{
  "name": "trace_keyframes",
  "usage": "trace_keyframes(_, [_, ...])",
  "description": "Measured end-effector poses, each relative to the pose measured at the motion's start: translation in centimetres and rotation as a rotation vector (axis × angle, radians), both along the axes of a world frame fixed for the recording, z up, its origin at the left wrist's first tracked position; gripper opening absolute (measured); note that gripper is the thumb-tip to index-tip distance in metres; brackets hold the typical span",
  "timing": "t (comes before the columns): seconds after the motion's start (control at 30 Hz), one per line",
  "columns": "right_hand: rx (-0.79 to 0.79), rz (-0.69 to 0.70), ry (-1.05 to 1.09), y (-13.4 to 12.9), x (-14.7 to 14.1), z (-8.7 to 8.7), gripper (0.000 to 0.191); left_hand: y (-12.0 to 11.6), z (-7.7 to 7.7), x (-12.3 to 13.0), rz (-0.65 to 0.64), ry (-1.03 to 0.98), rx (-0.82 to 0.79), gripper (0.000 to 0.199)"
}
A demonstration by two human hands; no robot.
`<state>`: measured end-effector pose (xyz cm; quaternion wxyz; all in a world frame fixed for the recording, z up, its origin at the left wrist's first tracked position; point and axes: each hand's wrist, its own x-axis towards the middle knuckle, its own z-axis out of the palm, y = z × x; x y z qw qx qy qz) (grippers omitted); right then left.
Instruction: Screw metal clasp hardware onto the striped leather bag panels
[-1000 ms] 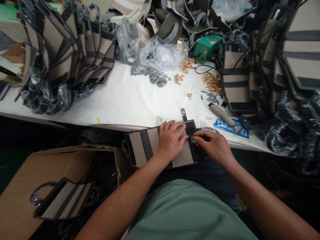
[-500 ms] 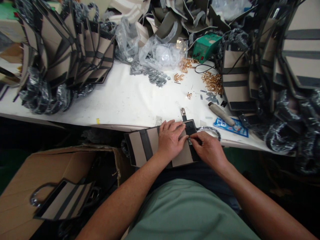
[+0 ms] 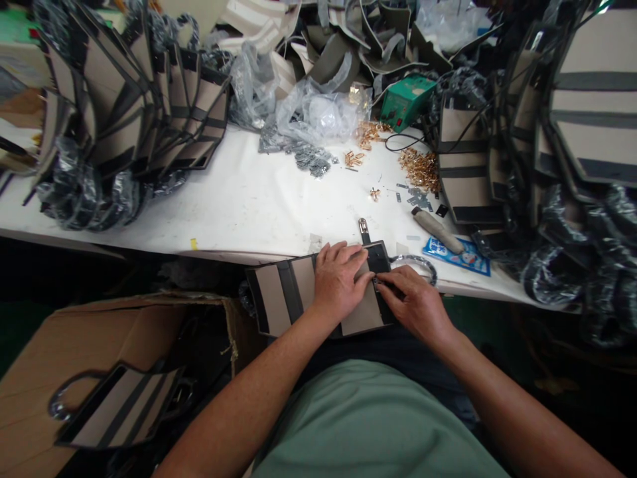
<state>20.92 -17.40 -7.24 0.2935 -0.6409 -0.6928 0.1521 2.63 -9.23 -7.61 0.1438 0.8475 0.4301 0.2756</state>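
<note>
A striped beige and black panel (image 3: 269,299) lies at the table's front edge, partly over my lap. My left hand (image 3: 341,279) rests on it with the fingers spread, its thumb beside the black band. My right hand (image 3: 411,292) pinches at a small metal piece (image 3: 375,282) on that band; fingertips cover most of it. From the panel's top edge sticks out a black strap with a metal clasp (image 3: 363,228). To the right of the panel curves a plastic-wrapped handle (image 3: 421,262).
Stacks of striped panels (image 3: 204,106) stand left and right on the white table (image 3: 239,199). Gold metal pieces (image 3: 421,169), a green box (image 3: 405,99), a grey-handled tool (image 3: 438,229) and a blue packet (image 3: 472,257) lie between. An open carton (image 3: 109,318) is at lower left.
The fingers of my right hand have shifted slightly over the small metal piece, now covering more of it. My left hand stays on the panel. The view has moved a little.
</note>
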Motion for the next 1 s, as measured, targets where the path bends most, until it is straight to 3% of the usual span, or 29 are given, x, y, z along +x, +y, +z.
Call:
trace_keyframes(0.4, [-0.024,0.159,0.089,0.8,1.3,0.5,0.024,0.1,0.1,-0.1,-0.004,0.012,-0.021,0.039])
trace_keyframes(0.87, [-0.007,0.135,0.086,0.7,2.0,-0.4,0.026,0.0,0.4,-0.2,-0.019,0.017,-0.025,0.042])
trace_keyframes(1.0, [-0.017,0.131,-0.057,0.2,1.7,0.1,0.03,0.0,0.5,-0.2,-0.023,0.012,-0.025,0.048])
